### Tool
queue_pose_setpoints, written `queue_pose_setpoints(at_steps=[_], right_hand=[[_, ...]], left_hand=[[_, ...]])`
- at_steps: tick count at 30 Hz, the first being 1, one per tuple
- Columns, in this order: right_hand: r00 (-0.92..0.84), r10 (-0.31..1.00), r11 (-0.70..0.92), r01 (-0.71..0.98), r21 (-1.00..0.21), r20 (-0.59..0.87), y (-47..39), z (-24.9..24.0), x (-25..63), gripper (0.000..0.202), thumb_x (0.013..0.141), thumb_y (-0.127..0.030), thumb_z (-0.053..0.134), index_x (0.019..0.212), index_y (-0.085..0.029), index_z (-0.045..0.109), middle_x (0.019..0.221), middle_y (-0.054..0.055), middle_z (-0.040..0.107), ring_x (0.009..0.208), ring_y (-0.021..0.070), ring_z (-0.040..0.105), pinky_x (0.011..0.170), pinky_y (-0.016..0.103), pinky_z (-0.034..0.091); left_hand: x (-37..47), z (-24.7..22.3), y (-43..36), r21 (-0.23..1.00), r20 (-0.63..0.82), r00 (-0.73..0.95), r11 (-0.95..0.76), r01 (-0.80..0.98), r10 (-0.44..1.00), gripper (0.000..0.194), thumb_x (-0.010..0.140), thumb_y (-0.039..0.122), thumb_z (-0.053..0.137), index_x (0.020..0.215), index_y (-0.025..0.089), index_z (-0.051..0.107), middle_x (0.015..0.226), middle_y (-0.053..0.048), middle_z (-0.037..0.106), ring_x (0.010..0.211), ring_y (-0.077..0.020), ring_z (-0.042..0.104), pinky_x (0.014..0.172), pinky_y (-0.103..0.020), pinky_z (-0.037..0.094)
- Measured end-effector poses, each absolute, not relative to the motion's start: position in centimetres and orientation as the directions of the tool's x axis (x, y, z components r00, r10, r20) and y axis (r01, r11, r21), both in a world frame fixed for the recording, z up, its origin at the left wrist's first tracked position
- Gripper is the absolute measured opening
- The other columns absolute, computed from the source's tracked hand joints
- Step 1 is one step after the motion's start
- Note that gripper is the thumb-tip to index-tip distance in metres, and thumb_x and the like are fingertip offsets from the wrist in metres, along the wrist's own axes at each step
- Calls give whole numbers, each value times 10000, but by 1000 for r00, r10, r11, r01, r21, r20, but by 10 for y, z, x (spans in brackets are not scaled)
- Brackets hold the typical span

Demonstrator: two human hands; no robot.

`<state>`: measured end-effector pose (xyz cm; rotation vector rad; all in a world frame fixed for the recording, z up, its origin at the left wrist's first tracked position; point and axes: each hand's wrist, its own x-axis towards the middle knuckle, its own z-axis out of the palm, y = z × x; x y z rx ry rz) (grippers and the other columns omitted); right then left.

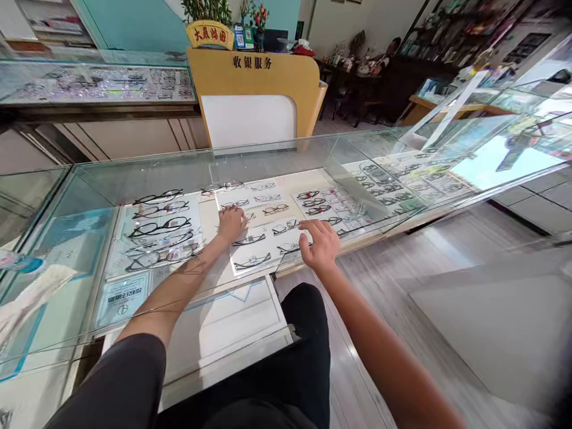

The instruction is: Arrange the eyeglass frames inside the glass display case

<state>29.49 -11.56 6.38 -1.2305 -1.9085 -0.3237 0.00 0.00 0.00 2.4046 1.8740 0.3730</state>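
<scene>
My left hand (pixel 232 223) reaches into the glass display case, its fingers bent down and closed on a thin-framed pair of eyeglasses (pixel 249 217) that it mostly covers. Around it, several pairs lie in rows on a white display sheet (pixel 263 260). Dark-rimmed eyeglasses (pixel 249 239) lie just in front of the hand, and tan-framed eyeglasses (pixel 276 209) to its right. My right hand (pixel 320 243) is at the case's front edge, with fingers loosely bent, thumb apart and nothing visible in it. Beside its fingertips are eyeglasses with dark rims (pixel 286 226).
Dark eyeglasses (pixel 161 226) are stacked in a column on the left. A tray of eyeglasses (pixel 313 202) lies on the right, before a glass divider. An open white drawer (pixel 236 325) juts out below the case. A yellow counter (pixel 254 77) stands behind.
</scene>
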Motion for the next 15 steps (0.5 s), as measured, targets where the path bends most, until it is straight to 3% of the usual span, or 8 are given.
queue_pose_setpoints(at_steps=[4, 9, 12, 15], right_hand=[[-167, 664, 462, 858, -224, 729, -115, 62, 295, 233, 1031, -316, 506, 1046, -214, 715, 1126, 67, 799, 943, 269, 654, 835, 419, 453], [-154, 679, 450, 860, -241, 717, -112, 59, 294, 218, 1015, -304, 529, 1050, -209, 722, 1106, 75, 788, 960, 276, 633, 826, 424, 429], [-146, 676, 440, 866, -237, 722, -110, 58, 293, 221, 1014, -301, 529, 1037, -206, 728, 1094, 69, 786, 951, 273, 622, 814, 421, 416], [-138, 675, 434, 869, -239, 725, -109, 57, 293, 211, 1009, -291, 535, 1032, -206, 727, 1086, 65, 783, 952, 270, 618, 815, 416, 408]], left_hand=[[11, 5, -48, 197, 97, 373, -385, 902, 923, 371, 1163, 253, 299, 1109, 143, 649, 1155, -205, 714, 1159, -371, 594, 1019, -532, 358], [12, 19, -124, 255, 4, 573, -555, 792, 819, 400, 1165, 333, 323, 891, 204, 584, 910, -106, 702, 922, -285, 614, 929, -468, 386], [8, 32, -172, 488, -30, 640, -547, 680, 768, 525, 1178, 472, 247, 803, 207, 501, 833, -63, 652, 802, -235, 560, 867, -420, 383], [3, 60, -213, 740, -173, 710, -385, 551, 683, 703, 1128, 741, 281, 669, 209, 305, 585, 3, 342, 573, -164, 336, 651, -363, 284]])
